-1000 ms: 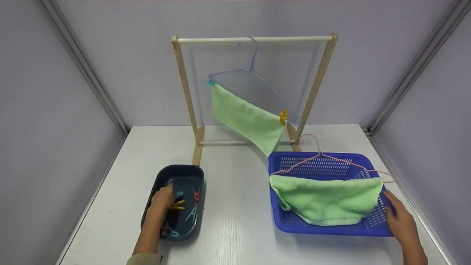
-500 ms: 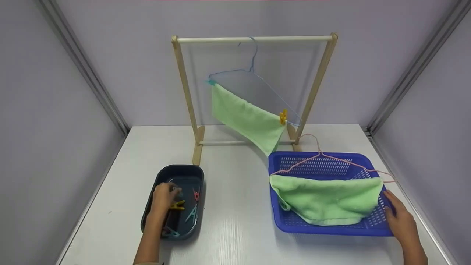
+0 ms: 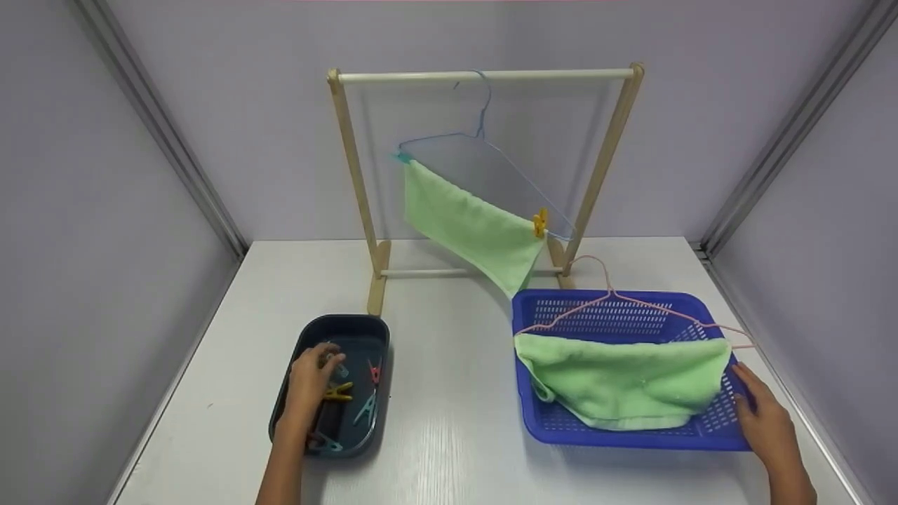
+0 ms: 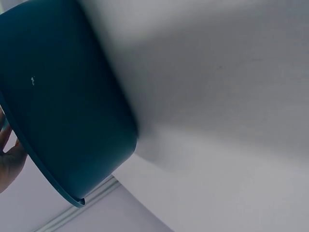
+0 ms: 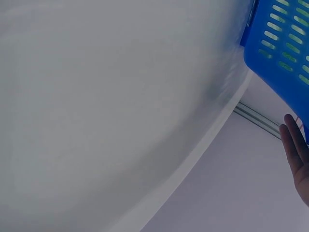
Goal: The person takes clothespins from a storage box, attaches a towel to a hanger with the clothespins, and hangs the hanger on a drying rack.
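I'd say the left hand (image 3: 309,379) pinches a teal peg (image 3: 341,370) in the dark tray (image 3: 385,347) beneath it, a picking step probably calling next for a lift toward the green towel (image 3: 624,382) beside the straight-fingered right hand (image 3: 767,422).

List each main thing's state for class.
Blue wire hanger: hung, tilted
Green cloth beneath: pegged, sloping
Pink wire hanger: unhung
Second green cloth: draped, seemingly unpegged
Blue perforated plastic basket: upright
Dark plastic tray: upright
Teal plastic clothespin: seemingly pinched in left hand
Other tray clothespins: loose
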`<state>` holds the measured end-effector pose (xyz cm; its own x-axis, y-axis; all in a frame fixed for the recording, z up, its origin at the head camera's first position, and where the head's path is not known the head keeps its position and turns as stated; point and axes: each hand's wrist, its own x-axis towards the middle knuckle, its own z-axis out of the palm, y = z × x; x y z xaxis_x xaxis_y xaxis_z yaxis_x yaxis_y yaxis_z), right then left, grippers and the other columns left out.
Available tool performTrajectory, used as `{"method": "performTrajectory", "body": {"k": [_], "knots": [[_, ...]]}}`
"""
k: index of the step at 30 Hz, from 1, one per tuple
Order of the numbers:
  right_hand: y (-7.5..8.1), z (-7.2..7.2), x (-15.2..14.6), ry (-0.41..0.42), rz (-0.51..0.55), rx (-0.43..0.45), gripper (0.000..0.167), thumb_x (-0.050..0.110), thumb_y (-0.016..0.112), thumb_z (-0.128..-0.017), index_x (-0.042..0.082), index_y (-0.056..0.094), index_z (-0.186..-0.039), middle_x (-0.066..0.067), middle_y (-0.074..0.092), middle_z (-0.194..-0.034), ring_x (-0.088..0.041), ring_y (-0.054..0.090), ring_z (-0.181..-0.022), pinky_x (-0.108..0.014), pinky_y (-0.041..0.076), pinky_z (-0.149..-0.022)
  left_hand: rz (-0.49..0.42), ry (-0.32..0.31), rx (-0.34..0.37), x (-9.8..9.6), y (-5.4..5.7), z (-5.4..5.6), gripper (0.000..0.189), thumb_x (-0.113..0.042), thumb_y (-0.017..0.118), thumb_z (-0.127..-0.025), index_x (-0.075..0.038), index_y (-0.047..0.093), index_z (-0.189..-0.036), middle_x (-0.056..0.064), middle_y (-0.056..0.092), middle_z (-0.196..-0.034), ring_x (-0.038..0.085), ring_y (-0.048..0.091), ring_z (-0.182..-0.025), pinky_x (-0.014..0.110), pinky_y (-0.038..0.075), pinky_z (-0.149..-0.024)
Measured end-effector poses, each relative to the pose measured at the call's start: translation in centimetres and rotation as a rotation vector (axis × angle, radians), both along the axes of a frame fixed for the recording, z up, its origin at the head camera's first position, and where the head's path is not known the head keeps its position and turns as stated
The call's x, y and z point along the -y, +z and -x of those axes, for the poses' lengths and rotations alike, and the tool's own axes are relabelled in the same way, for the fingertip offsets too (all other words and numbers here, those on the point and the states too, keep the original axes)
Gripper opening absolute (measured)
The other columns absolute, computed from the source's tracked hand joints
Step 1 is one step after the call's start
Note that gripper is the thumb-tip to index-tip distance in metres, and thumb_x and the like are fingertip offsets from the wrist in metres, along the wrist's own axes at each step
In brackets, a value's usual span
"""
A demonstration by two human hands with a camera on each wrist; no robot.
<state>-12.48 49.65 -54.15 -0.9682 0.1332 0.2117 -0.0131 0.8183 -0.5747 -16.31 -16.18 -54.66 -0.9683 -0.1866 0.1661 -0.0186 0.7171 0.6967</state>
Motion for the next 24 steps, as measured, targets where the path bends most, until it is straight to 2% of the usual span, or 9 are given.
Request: {"method": "performTrajectory", "body": {"k": [5,11,15,19,24], "knots": [[0.1,0.0,-0.1,-0.001,0.023,0.011,0.046,-0.003,0.04,-0.093,-0.003,0.033,-0.138,-0.026,0.026,-0.142,-0.051,0.023,-0.124,-0.061,0.016,-0.099,0.04,0.024,-0.046,-0.3,-0.1,0.1,0.033,-0.006,0.071,-0.08,0.008,0.058,-0.107,0.02,0.06,-0.095,0.031,0.057,-0.082,0.047,0.046,-0.071],[0.5,0.2,-0.1,0.009,0.064,0.04,0.045,0.002,0.043,-0.094,-0.004,0.032,-0.137,-0.029,0.025,-0.14,-0.053,0.021,-0.123,-0.063,0.014,-0.098,0.011,0.05,-0.033,-0.6,-0.1,0.1,0.035,-0.007,0.074,-0.077,0.009,0.059,-0.105,0.022,0.061,-0.095,0.032,0.059,-0.083,0.046,0.048,-0.07],[0.9,0.5,-0.1,0.012,0.052,0.026,0.042,0.001,0.045,-0.093,-0.006,0.037,-0.134,-0.031,0.029,-0.137,-0.054,0.024,-0.121,-0.063,0.017,-0.098,0.003,0.038,0.009,-0.8,0.0,0.0,0.035,-0.01,0.07,-0.082,0.01,0.059,-0.108,0.027,0.059,-0.104,0.036,0.057,-0.094,0.047,0.047,-0.079],[1.0,0.5,-0.1,0.013,0.036,0.009,0.04,-0.004,0.046,-0.091,-0.007,0.04,-0.13,-0.033,0.032,-0.135,-0.055,0.027,-0.119,-0.063,0.019,-0.096,-0.018,0.032,0.041,-0.9,-0.1,0.0,0.036,-0.015,0.062,-0.089,0.01,0.056,-0.115,0.03,0.052,-0.117,0.041,0.049,-0.11,0.05,0.041,-0.09],[1.0,0.5,-0.1,0.006,0.046,0.029,0.04,-0.002,0.046,-0.092,-0.007,0.039,-0.131,-0.032,0.03,-0.136,-0.055,0.025,-0.12,-0.064,0.018,-0.096,-0.04,0.019,0.029,-1.0,-0.4,0.0,0.034,-0.018,0.054,-0.094,0.009,0.057,-0.116,0.027,0.055,-0.115,0.039,0.05,-0.109,0.051,0.041,-0.089]]}}
